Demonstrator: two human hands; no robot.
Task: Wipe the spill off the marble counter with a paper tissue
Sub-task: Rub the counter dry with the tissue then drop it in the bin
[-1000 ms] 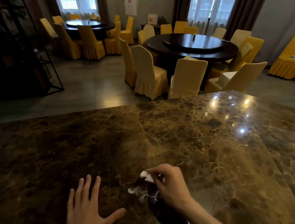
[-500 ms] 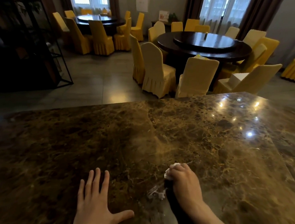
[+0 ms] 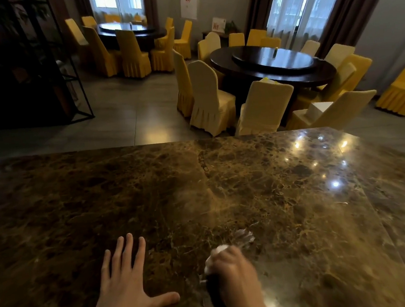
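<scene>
**Wiping stroke under way, a wet patch left beyond the knuckles**

At the near left of the marble counter (image 3: 151,193), the left hand (image 3: 125,290) lies flat and fully open, fingers spread and thumb out to the right, holding nothing. It sat the same way a second ago, so it reads as a brace and no part of the wiping.

To its right, the right hand (image 3: 232,269) is blurred with motion and curled shut over the paper tissue (image 3: 215,255), which shows as a white wad bulging out at the far-left side of the fist. A second ago the fingers pinched the tissue loosely above a pale puddle; half a second ago the fist had closed and pressed down on that spot. Now the puddle to the left of the hand is all but gone, with only faint pale flecks just beside the tissue.

Further right and a little farther away, a streaky wet smear, the spill (image 3: 245,237), glints just past the knuckles. It was not visible there earlier, so the strokes seem to have pushed some liquid outward rather than soaking it all up. The job looks mostly done but not finished: that far-right patch probably needs another pass, perhaps with a drier face of the tissue.
</scene>
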